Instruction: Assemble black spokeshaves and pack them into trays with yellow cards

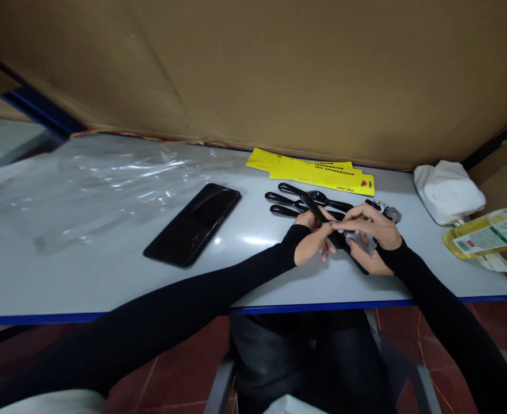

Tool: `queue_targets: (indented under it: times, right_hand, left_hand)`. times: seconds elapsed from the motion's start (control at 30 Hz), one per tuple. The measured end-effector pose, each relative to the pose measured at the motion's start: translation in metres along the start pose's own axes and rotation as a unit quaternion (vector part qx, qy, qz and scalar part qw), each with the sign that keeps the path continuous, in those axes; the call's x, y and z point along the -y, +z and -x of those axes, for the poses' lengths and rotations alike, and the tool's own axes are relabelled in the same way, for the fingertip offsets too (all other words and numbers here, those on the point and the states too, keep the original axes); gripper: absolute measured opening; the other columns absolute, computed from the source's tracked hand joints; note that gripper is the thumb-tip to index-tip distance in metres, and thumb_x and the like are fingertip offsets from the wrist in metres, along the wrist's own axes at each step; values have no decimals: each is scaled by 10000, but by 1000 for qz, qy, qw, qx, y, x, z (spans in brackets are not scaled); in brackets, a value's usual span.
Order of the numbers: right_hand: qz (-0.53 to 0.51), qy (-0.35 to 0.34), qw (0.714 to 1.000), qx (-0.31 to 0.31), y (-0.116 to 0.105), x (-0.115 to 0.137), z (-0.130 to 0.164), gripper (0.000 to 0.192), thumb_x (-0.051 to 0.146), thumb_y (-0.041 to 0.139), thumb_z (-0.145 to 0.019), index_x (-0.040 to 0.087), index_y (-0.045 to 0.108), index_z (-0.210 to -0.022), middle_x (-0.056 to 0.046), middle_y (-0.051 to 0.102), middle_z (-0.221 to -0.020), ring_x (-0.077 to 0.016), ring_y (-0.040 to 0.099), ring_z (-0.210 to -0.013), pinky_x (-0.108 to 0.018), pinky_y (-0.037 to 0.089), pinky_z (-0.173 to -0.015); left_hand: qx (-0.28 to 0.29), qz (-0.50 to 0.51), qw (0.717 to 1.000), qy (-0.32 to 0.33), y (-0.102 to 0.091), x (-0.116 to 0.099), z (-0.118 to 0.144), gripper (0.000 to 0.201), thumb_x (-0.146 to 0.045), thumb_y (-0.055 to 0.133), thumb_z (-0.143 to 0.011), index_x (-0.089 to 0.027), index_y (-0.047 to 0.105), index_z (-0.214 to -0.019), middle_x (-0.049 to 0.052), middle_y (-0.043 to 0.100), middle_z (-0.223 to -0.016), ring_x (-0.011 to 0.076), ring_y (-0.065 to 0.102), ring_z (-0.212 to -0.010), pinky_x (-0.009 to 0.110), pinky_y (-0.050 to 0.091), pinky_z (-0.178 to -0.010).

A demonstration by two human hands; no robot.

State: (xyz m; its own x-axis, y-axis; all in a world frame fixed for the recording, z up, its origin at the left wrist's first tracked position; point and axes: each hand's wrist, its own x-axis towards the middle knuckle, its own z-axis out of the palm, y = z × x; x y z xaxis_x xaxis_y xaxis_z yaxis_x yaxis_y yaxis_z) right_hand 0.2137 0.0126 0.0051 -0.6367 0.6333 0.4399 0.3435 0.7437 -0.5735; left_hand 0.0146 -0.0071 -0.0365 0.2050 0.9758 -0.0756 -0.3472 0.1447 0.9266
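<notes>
My left hand (pixel 312 241) and my right hand (pixel 372 238) meet over the table's near right part, both closed on one black clamp-like tool (pixel 322 217) that runs diagonally between them. Both arms wear long black sleeves. Just beyond my hands lie several more black tools (pixel 294 202) with slim handles, side by side. Behind them lie yellow packaging cards (pixel 311 170) with dark print. A small metal piece (pixel 390 213) rests by my right hand's knuckles.
A black phone (pixel 193 223) lies face up left of my hands. Clear plastic sheeting (pixel 93 190) covers the table's left half. At the right sit a white cloth (pixel 448 191) and a yellowish labelled packet (pixel 488 236). A cardboard wall (pixel 279 69) backs the white table (pixel 106 282).
</notes>
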Motion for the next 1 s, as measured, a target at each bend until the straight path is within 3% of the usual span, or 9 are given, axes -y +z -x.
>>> queue_targets:
  times: [0.2,0.37,0.53,0.77,0.87,1.0]
  right_hand:
    - [-29,-36,999,16,-3,-8,-4,249,230,728,-950,254,827,-1177,-58,758,-849,-172,597,-739,-254,442,-456]
    - [-48,-7,999,7,-2,-3,-3,240,233,725,-959,276,813,-1178,-33,741,-830,-144,600,-696,-246,515,-502]
    - [-42,6,999,-1,-2,-2,-2,203,330,776,-934,241,785,-1117,-28,724,-835,-136,578,-646,-266,506,-508]
    - [7,-15,1000,23,-6,-5,-2,236,359,821,-894,201,685,-784,-9,646,-706,-121,524,-572,-275,402,-480]
    - [10,16,1000,14,-5,-5,-1,201,345,839,-867,188,722,-910,-9,671,-757,-109,526,-563,-253,412,-466]
    - [-2,15,1000,0,-4,-3,1,495,296,776,-917,211,651,-1388,-8,697,-871,-104,540,-599,-221,431,-467]
  left_hand:
    - [6,-1,1000,-12,0,0,0,352,-368,817,-805,-201,519,-890,-13,674,-581,190,677,-427,219,468,-306]
    - [6,-3,1000,-19,2,-2,1,324,-355,795,-817,-205,514,-876,-12,662,-562,188,662,-409,222,463,-296]
    - [7,-7,1000,-18,3,-3,2,321,-360,796,-811,-203,520,-862,2,667,-559,190,657,-406,228,464,-291]
    - [-6,6,1000,-13,2,-3,1,333,-355,802,-806,-202,517,-882,-3,661,-551,197,662,-413,229,463,-292]
    - [-7,6,1000,-11,3,-4,0,343,-361,805,-804,-205,508,-873,-11,645,-538,201,665,-414,227,460,-293]
    - [-15,4,1000,-7,2,-4,-1,352,-375,799,-805,-207,501,-885,0,652,-541,212,671,-423,235,465,-295]
